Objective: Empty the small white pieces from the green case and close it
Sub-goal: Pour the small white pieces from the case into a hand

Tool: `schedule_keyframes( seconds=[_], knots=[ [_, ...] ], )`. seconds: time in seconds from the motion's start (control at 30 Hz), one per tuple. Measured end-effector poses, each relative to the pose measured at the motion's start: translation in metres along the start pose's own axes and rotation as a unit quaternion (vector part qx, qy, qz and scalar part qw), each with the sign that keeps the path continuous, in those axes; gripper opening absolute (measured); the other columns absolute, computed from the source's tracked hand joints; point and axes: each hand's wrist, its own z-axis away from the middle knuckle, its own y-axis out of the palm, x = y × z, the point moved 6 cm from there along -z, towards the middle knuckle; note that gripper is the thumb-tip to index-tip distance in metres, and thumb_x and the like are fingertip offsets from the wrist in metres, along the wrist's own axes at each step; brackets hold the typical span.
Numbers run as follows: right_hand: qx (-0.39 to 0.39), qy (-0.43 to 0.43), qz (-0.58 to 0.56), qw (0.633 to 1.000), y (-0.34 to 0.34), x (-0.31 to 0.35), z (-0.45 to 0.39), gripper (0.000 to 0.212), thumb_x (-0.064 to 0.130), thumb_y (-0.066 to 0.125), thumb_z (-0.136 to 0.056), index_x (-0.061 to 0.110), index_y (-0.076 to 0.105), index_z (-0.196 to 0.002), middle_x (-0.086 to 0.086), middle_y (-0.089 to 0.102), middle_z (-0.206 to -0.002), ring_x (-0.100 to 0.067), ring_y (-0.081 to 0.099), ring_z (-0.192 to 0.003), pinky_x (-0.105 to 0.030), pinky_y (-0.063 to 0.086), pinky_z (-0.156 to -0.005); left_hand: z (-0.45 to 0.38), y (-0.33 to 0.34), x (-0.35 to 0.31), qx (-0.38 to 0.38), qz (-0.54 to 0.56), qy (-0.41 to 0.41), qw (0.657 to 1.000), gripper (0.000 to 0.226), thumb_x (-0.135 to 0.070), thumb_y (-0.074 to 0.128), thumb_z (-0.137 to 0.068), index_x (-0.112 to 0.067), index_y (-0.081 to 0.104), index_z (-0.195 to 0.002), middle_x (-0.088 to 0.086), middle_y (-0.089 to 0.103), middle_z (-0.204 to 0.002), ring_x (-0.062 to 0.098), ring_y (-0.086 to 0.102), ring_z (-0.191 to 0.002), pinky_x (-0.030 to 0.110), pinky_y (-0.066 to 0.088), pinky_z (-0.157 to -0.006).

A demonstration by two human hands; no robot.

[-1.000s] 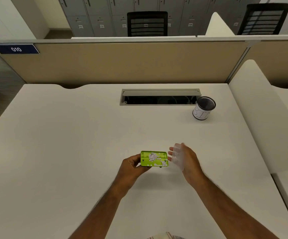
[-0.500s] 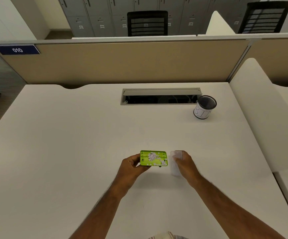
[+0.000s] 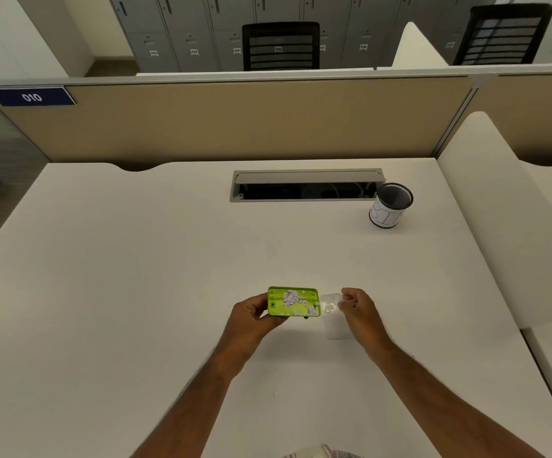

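A small green case [image 3: 277, 309] lies open, held level just above the white desk by my left hand [image 3: 251, 317], which grips its left end. Several small white pieces [image 3: 291, 298] are heaped inside it, with a few more at its right end. A clear plastic lid [image 3: 332, 320] lies flat on the desk just right of the case. My right hand [image 3: 360, 314] rests at the lid's upper right edge, thumb and fingertips pinched there; whether they still grip the lid is unclear.
A black mesh cup with a white paper label [image 3: 388, 206] stands at the back right of the desk [image 3: 136, 292]. An open cable slot [image 3: 306, 186] sits at the back centre. A white divider [image 3: 499, 209] borders the right side.
My right hand has brought the clear lid down from upright in the air to flat on the desk beside the case. The left hand and case have stayed put.
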Motion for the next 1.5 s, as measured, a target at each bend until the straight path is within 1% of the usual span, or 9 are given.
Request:
schedule_keyframes(
  seconds=[0.1, 0.2, 0.33, 0.47, 0.73, 0.87, 1.03, 1.33, 1.5],
  knots=[
    [0.032, 0.027, -0.160, 0.986, 0.010, 0.005, 0.010, 0.020, 0.017, 0.054, -0.103, 0.010, 0.071, -0.112, -0.006, 0.070, -0.108, -0.019, 0.064, -0.093, -0.022, 0.052, -0.072, 0.000, 0.002, -0.005, 0.004, -0.012, 0.010, 1.000, 0.031, -0.009, 0.080, -0.093, -0.029, 0.082, -0.117, -0.015, 0.084, -0.117, 0.000, 0.074, -0.117, 0.013, 0.056, -0.094],
    [0.068, 0.076, -0.333, 0.938, 0.028, 0.011, 0.020, 0.043, 0.030, 0.045, -0.109, -0.005, 0.069, -0.118, -0.016, 0.072, -0.113, -0.028, 0.067, -0.099, -0.037, 0.056, -0.081, 0.000, 0.007, -0.011, 0.019, -0.034, 0.023, 0.999, 0.031, -0.008, 0.080, -0.093, -0.025, 0.083, -0.118, -0.013, 0.084, -0.116, 0.001, 0.075, -0.114, 0.011, 0.055, -0.092],
    [0.149, 0.120, -0.395, 0.898, 0.052, 0.024, 0.037, 0.058, 0.041, 0.035, -0.109, -0.005, 0.068, -0.120, -0.019, 0.074, -0.118, -0.028, 0.073, -0.097, -0.036, 0.056, -0.081, -0.001, 0.011, -0.015, 0.026, -0.073, 0.049, 0.996, 0.033, -0.006, 0.081, -0.092, -0.018, 0.081, -0.123, -0.010, 0.084, -0.117, 0.003, 0.076, -0.112, 0.012, 0.057, -0.093],
    [0.155, 0.135, -0.418, 0.885, 0.065, 0.029, 0.046, 0.054, 0.040, 0.039, -0.109, -0.003, 0.071, -0.118, -0.020, 0.075, -0.117, -0.027, 0.073, -0.098, -0.034, 0.055, -0.084, -0.003, 0.011, -0.015, 0.010, -0.119, 0.069, 0.990, 0.039, 0.000, 0.081, -0.089, -0.016, 0.080, -0.124, -0.007, 0.082, -0.121, 0.006, 0.075, -0.114, 0.021, 0.059, -0.103],
    [0.121, 0.195, -0.491, 0.840, 0.076, 0.030, 0.055, 0.043, 0.033, 0.049, -0.106, -0.004, 0.069, -0.117, -0.019, 0.076, -0.101, -0.027, 0.076, -0.082, -0.033, 0.064, -0.070, 0.002, 0.021, -0.045, 0.021, -0.279, 0.173, 0.944, 0.041, -0.007, 0.080, -0.087, -0.021, 0.078, -0.125, -0.014, 0.077, -0.119, -0.002, 0.068, -0.113, 0.012, 0.054, -0.100],
    [0.116, 0.199, -0.510, 0.829, 0.080, 0.029, 0.056, 0.041, 0.028, 0.056, -0.103, -0.005, 0.063, -0.126, -0.023, 0.072, -0.114, -0.035, 0.069, -0.105, -0.042, 0.054, -0.101, 0.008, 0.029, -0.057, 0.020, -0.383, 0.228, 0.895, 0.030, -0.028, 0.077, -0.088, -0.023, 0.075, -0.118, -0.012, 0.075, -0.113, 0.006, 0.065, -0.104, 0.025, 0.056, -0.093],
    [0.125, 0.187, -0.515, 0.827, 0.082, 0.037, 0.062, 0.030, 0.018, 0.050, -0.106, 0.001, 0.068, -0.090, -0.014, 0.075, -0.074, -0.023, 0.076, -0.063, -0.033, 0.063, -0.057, 0.018, 0.045, -0.081, 0.016, -0.461, 0.279, 0.842, 0.026, -0.032, 0.072, -0.090, -0.022, 0.072, -0.114, -0.009, 0.069, -0.111, 0.009, 0.056, -0.104, 0.025, 0.055, -0.079],
    [0.157, 0.135, -0.492, 0.846, 0.086, 0.046, 0.071, 0.051, 0.012, 0.042, -0.108, 0.015, 0.070, -0.066, -0.007, 0.064, -0.070, -0.016, 0.067, -0.064, -0.028, 0.058, -0.058, 0.019, 0.062, -0.085, 0.036, -0.526, 0.306, 0.792, 0.030, -0.033, 0.067, -0.087, -0.017, 0.073, -0.111, -0.003, 0.066, -0.108, 0.015, 0.061, -0.103, 0.031, 0.061, -0.063],
    [0.148, 0.132, -0.480, 0.855, 0.084, 0.045, 0.076, 0.037, 0.011, 0.039, -0.109, 0.012, 0.066, -0.084, -0.009, 0.066, -0.078, -0.018, 0.070, -0.074, -0.033, 0.059, -0.066, 0.017, 0.068, -0.086, 0.060, -0.544, 0.297, 0.783, 0.032, -0.029, 0.078, -0.082, -0.015, 0.075, -0.111, 0.000, 0.068, -0.109, 0.018, 0.064, -0.101, 0.032, 0.063, -0.063]
  ],
)
